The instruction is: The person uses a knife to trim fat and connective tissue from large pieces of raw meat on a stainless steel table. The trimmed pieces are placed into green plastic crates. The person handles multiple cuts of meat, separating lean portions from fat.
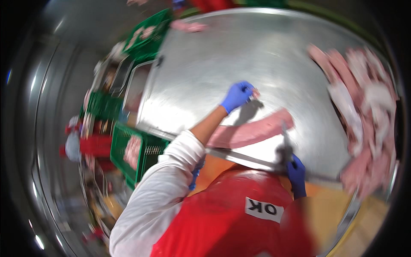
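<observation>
My left hand (236, 97), in a blue glove, is held above the metal table with its fingers pinched on a small scrap of pink meat (256, 93). Below it lies a long strip of pink meat (252, 132), parallel to the near table edge and partly shadowed by my arm. My right hand (296, 170), also gloved in blue, is at the near edge, closed round the handle of a knife (286, 135). The blade points away from me and overlaps the strip's right end. Blur hides whether it touches the meat.
A pile of long meat pieces (370, 107) covers the table's right side. Another piece (188, 26) rests at the far left corner. Green crates (147, 36) with meat stand along the left edge, one (139, 158) close to my left arm. A person in red (92, 146) is farther left.
</observation>
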Available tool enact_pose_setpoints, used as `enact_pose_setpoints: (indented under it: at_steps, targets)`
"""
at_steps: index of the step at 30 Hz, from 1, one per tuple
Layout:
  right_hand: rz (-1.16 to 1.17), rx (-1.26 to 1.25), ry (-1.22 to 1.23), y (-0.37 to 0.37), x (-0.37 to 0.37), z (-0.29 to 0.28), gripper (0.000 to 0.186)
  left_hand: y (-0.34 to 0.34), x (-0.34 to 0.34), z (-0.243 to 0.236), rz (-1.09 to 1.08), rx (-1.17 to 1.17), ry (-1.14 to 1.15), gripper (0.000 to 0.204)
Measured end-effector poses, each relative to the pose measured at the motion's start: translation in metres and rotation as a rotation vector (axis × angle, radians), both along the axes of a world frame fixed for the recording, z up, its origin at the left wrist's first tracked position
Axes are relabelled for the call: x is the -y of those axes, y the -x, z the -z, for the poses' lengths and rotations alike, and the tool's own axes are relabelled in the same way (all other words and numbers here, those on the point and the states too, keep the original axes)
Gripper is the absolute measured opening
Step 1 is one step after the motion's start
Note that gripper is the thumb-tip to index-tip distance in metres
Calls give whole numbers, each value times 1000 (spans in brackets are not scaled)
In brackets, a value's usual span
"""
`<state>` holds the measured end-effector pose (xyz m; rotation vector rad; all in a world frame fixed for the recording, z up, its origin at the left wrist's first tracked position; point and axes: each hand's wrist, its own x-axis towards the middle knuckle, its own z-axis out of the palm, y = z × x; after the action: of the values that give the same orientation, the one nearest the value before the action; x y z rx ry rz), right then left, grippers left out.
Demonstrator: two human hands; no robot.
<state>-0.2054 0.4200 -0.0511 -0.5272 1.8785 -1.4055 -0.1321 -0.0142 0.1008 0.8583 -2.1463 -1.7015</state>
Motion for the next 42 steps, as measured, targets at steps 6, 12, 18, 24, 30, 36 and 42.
enact_pose_setpoints:
  at_steps: [6,12,18,24,30,36,42]
  targets:
    - [99,254,-92,12,50,-23,33,-245,14,49,-786,-227,-136,15]
    - [-153,63,-202,21,105,-51,31,-508,-11,-27,-1616,-231,806,9]
    - [-257,-59,-125,14,149,-68,32,-652,2,-153,-1701,164,1496,27]
    - [-147,-76,-130,12,137,-74,27,-687,63,-75,-1125,818,859,56]
    - [175,14,-208,-1,72,-81,30,-361,-8,46,-199,373,816,57]
    - [441,62,-253,-22,6,-88,32,-227,-80,111,251,508,1050,88]
    - [616,124,-303,-59,-30,-96,36,-187,-18,95,351,460,629,62]
